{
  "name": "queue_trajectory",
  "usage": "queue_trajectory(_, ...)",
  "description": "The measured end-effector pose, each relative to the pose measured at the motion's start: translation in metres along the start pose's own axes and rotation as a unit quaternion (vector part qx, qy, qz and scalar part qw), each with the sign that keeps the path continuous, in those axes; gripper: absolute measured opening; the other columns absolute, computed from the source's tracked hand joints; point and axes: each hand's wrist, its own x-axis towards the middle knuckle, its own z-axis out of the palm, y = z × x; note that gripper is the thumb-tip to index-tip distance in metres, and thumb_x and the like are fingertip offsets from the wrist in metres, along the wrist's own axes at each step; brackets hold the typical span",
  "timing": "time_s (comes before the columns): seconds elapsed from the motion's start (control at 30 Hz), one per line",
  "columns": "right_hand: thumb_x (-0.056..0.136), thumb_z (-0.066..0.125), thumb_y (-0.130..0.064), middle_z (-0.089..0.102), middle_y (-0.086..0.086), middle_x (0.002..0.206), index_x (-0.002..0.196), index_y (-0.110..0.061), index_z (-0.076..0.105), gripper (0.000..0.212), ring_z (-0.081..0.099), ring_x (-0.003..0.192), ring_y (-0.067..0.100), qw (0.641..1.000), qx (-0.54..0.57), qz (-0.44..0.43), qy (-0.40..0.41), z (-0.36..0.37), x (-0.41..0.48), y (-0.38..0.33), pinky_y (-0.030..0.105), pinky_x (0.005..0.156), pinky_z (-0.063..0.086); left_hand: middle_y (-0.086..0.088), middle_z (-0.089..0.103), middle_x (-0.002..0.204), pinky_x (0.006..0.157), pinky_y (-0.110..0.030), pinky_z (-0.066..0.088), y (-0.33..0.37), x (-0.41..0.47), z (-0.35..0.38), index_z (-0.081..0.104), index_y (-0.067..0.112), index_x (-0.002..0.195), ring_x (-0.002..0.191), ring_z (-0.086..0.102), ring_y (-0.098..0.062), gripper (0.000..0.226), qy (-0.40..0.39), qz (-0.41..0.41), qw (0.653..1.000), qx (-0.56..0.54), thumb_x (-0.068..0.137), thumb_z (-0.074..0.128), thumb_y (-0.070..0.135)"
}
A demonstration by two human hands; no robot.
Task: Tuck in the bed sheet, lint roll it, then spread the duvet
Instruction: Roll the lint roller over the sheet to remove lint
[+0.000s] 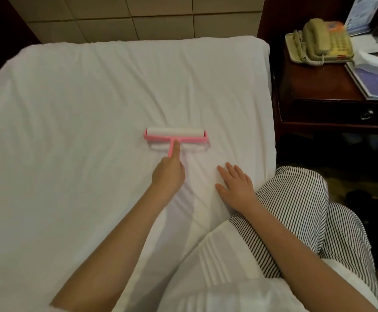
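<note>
**Bedroom, mid-job: rolling under way**

White bed sheet (82, 109) lies taut with soft creases, seemingly tucked. Left hand (169, 174) grips the pink plastic lint roller (175, 134) by its handle, forefinger straight along it; the white cylinder sits just past that fingertip. Right hand (235, 185) rests flat, fingers straight, alongside. Ribbed duvet (217, 278) behind the wrists awaits spreading.

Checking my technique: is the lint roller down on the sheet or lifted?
Down. The lint roller rests on the bed sheet, with the left hand holding its pink handle.
</note>
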Motion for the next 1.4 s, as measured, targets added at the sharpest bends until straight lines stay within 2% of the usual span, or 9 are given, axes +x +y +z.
queue_trajectory(0.2, 0.099, 0.04, -0.032, 0.015, 0.0, 0.157, 0.147, -0.022, 0.026, 0.051, 0.011, 0.144, 0.019, 0.998, 0.032, 0.013, 0.061, -0.003, 0.004, 0.0, 0.034, 0.114, 0.009, -0.014, 0.054, 0.086, 0.064, -0.03, 0.037, 0.012, 0.019, -0.006, 0.009, 0.025, 0.151, 0.075, 0.049, -0.027, 0.063, 0.027, -0.007, 0.997, -0.071, 0.096, 0.038, 0.017)
queue_trajectory(0.43, 0.1, 0.035, -0.036, 0.002, 0.0, 0.159, 0.151, -0.023, 0.012, 0.058, 0.001, 0.146, 0.019, 0.999, 0.005, 0.013, 0.034, -0.002, 0.008, 0.002, 0.035, 0.115, 0.003, -0.001, 0.047, 0.065, 0.055, -0.029, 0.032, -0.017, -0.097, -0.005, 0.003, 0.028, 0.15, 0.069, 0.051, -0.024, 0.067, -0.046, 0.004, 0.999, -0.014, 0.095, 0.041, 0.02)
queue_trajectory(0.6, 0.1, 0.033, -0.038, -0.001, 0.0, 0.159, 0.151, -0.023, 0.008, 0.059, -0.002, 0.146, 0.021, 1.0, -0.007, 0.012, 0.005, -0.002, 0.001, 0.001, 0.035, 0.116, 0.002, -0.021, 0.06, 0.095, 0.068, -0.031, 0.039, -0.002, -0.012, -0.01, 0.005, 0.025, 0.151, 0.091, 0.058, -0.036, 0.065, -0.015, 0.015, 0.999, -0.03, 0.096, 0.039, 0.019)
queue_trajectory(0.83, 0.101, 0.029, -0.038, -0.002, 0.001, 0.159, 0.151, -0.022, 0.003, 0.059, 0.0, 0.146, 0.021, 0.998, -0.048, -0.03, -0.004, 0.0, -0.01, -0.007, 0.031, 0.116, 0.002, -0.018, 0.054, 0.127, 0.083, -0.032, 0.04, 0.028, 0.063, -0.033, 0.016, 0.027, 0.151, 0.114, 0.051, -0.035, 0.059, 0.029, -0.008, 0.997, -0.067, 0.096, 0.037, 0.017)
queue_trajectory(0.97, 0.096, 0.01, -0.048, -0.004, -0.003, 0.159, 0.151, -0.025, -0.002, 0.06, -0.002, 0.146, 0.019, 0.992, -0.078, -0.095, 0.008, 0.015, -0.018, -0.025, 0.032, 0.115, -0.005, -0.019, 0.06, 0.109, 0.074, -0.03, 0.036, 0.002, 0.023, -0.072, 0.02, 0.029, 0.15, 0.105, 0.053, -0.037, 0.06, 0.08, 0.007, 0.995, -0.057, 0.095, 0.038, 0.015)
queue_trajectory(1.07, 0.084, 0.003, -0.052, 0.011, -0.001, 0.158, 0.151, -0.022, 0.015, 0.074, 0.01, 0.146, 0.023, 0.988, -0.068, -0.133, 0.031, 0.029, -0.021, -0.056, 0.03, 0.11, -0.011, -0.011, 0.053, 0.078, 0.066, -0.031, 0.038, -0.023, -0.038, -0.088, 0.015, 0.034, 0.15, 0.082, 0.054, -0.034, 0.062, 0.062, 0.027, 0.998, 0.0, 0.095, 0.039, 0.018)
queue_trajectory(1.13, 0.087, 0.015, -0.047, 0.02, 0.0, 0.155, 0.148, -0.019, 0.026, 0.068, 0.018, 0.143, 0.021, 0.987, -0.051, -0.142, 0.06, 0.037, -0.021, -0.073, 0.03, 0.11, -0.01, -0.014, 0.057, 0.085, 0.068, -0.033, 0.042, -0.047, -0.072, -0.086, 0.013, 0.038, 0.149, 0.085, 0.058, -0.035, 0.061, 0.022, 0.013, 0.998, 0.064, 0.095, 0.039, 0.022)
queue_trajectory(1.23, 0.084, 0.007, -0.049, 0.001, -0.005, 0.155, 0.15, -0.02, 0.017, 0.073, -0.003, 0.143, 0.016, 0.987, -0.039, -0.152, 0.045, 0.051, -0.019, -0.078, 0.027, 0.107, -0.023, -0.014, 0.062, 0.105, 0.069, -0.03, 0.04, -0.072, -0.101, -0.062, 0.005, 0.035, 0.15, 0.095, 0.06, -0.032, 0.06, -0.056, -0.047, 0.986, 0.148, 0.098, 0.033, 0.026)
queue_trajectory(1.4, 0.068, -0.014, -0.058, -0.011, -0.007, 0.157, 0.15, -0.031, -0.001, 0.088, -0.012, 0.145, 0.017, 0.993, -0.063, -0.101, 0.008, 0.049, -0.015, -0.066, 0.032, 0.106, -0.022, -0.021, 0.06, 0.1, 0.069, -0.035, 0.041, -0.081, -0.043, -0.031, 0.0, 0.029, 0.151, 0.09, 0.06, -0.036, 0.061, -0.002, -0.042, 0.995, 0.089, 0.099, 0.033, 0.023)
